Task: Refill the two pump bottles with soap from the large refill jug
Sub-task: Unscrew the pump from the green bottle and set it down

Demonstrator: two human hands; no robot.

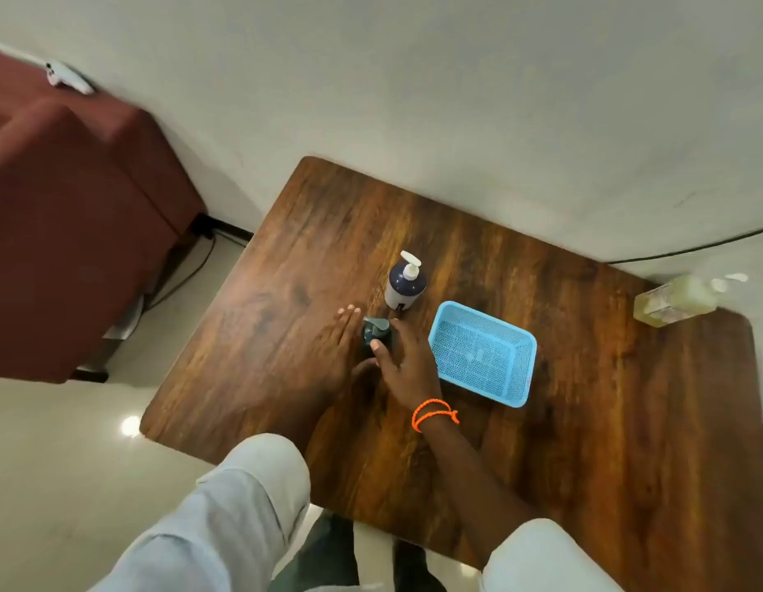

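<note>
A small dark pump bottle [376, 335] stands near the middle of the wooden table [585, 399]. My right hand [407, 363], with an orange band on its wrist, grips this bottle with the thumb on its near side and the fingers round its right side. My left hand [339, 350] lies flat against the bottle's left side with straight fingers. A taller navy pump bottle [405, 284] with a white pump stands just behind, untouched. The refill jug [674, 299], clear with yellow liquid and a white cap, sits blurred at the table's far right edge.
A light blue mesh basket [484, 354] lies to the right of my right hand. A dark red sofa [72, 215] stands to the left of the table, with a white object [66, 76] on its back. A wall runs behind the table.
</note>
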